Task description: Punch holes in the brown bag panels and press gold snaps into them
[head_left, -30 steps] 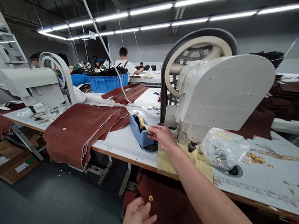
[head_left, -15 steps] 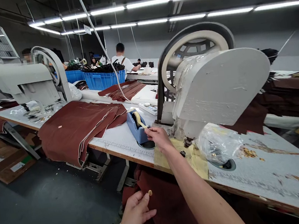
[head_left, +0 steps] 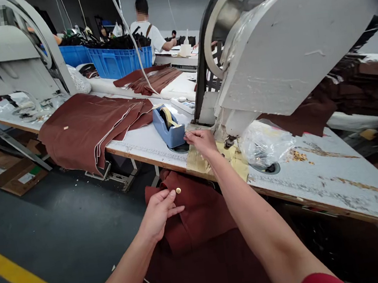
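My left hand [head_left: 161,211] is closed in a pinch over brown leather-like material [head_left: 201,213], with a round gold button [head_left: 178,190] at the fingertips. Part of the button's underside is hidden. My right hand [head_left: 203,142] is reached out over the table edge, thumb and fingers pinched together just right of a blue tape dispenser [head_left: 170,134]. Yellowish tape [head_left: 170,120] runs from its roll to the front edge of the dispenser. Any strip between my right fingertips is too small to see clearly.
A large grey press machine [head_left: 283,42] with a wheel stands right of the dispenser. Near it lie a clear plastic bag [head_left: 267,143] and loose gold pieces [head_left: 299,156]. Stacked brown sheets [head_left: 93,121] overhang the table at left. Behind are blue crates [head_left: 120,60] and a person [head_left: 150,33].
The view has tilted down. My right hand, earlier on tape stretched from the roll, is now slightly lower, beside the dispenser, and apart from the roll's tape. My left hand keeps its pinch at the button.
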### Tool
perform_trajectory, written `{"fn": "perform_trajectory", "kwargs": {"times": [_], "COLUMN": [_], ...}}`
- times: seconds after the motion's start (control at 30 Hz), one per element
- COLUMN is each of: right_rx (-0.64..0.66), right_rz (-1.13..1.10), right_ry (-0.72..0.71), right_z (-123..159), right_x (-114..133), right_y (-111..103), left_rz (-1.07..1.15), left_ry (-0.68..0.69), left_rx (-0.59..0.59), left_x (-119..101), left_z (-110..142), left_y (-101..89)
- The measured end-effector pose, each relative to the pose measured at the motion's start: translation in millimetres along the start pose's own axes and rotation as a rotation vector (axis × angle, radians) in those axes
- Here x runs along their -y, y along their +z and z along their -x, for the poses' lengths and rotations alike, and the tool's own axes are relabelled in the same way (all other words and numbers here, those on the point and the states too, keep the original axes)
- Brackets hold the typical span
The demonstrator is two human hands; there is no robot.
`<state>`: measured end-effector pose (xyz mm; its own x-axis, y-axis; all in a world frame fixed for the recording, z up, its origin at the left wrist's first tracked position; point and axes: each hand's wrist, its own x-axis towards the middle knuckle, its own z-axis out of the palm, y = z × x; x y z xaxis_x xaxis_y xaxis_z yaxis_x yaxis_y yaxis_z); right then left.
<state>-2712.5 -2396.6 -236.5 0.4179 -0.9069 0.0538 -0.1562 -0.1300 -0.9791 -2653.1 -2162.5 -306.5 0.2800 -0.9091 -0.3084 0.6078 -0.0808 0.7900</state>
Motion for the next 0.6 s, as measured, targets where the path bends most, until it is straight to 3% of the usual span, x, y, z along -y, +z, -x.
{"fn": "perform_trajectory", "kwargs": {"times": [0.07, 0.23, 0.33, 0.6], "right_rx": [0.089, 0.527, 0.531, 0.452], "right_rz": [-0.039, 0.058, 0.152, 0.252], "right_ry": [-0.038, -0.021, -0.055, -0.136], "right_z": [37.5, 137.0, 161.4, 162.5], "right_x": [-0.2, -12.9, -26.1, -36.9], "right_y": [-4.8, -14.7, -15.4, -16.9], "left_rz": [0.001, -0.037, -0.117, -0.253], "left_ry": [0.012, 0.044, 0.063, 0.153], "left_rx": [-0.005, 0.027, 0.04, 0.035], "left_x": [-0.9, -2.4, -1.7, 6.4], "left_z": [1.3, 3.3, 5.0, 7.9], "left_y": [-2.3, -1.0, 4.0, 9.1]}}
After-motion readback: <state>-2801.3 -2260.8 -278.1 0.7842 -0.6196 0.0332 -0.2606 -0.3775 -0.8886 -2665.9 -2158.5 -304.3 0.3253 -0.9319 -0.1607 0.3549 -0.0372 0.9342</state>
